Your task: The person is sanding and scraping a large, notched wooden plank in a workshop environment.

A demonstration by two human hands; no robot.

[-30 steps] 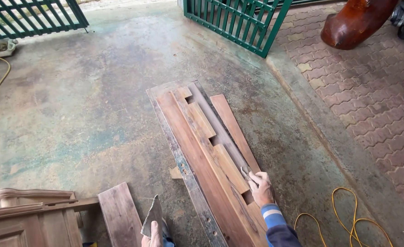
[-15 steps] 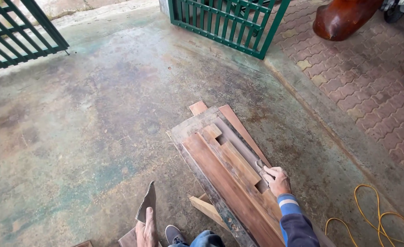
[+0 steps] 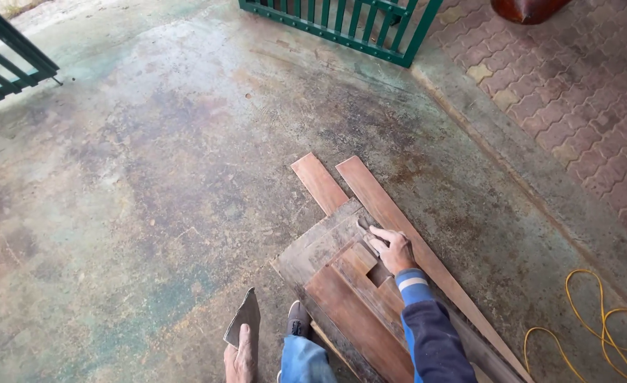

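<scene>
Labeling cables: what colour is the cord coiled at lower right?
Yellow cord, looped on the concrete floor; the head view shows it.

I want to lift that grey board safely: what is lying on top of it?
On the grey board lie reddish notched planks, with the right hand pressing a small pad there. The sleeve covers the near part, so nothing can be told of what lies there.

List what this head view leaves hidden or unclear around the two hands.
- Left hand: cut off by the bottom edge; its grip on the grey sheet is hidden.
- Right hand: a small dark piece at its fingertips, too small to identify.
- Boards: near ends hidden by the sleeve and the edge.
</scene>
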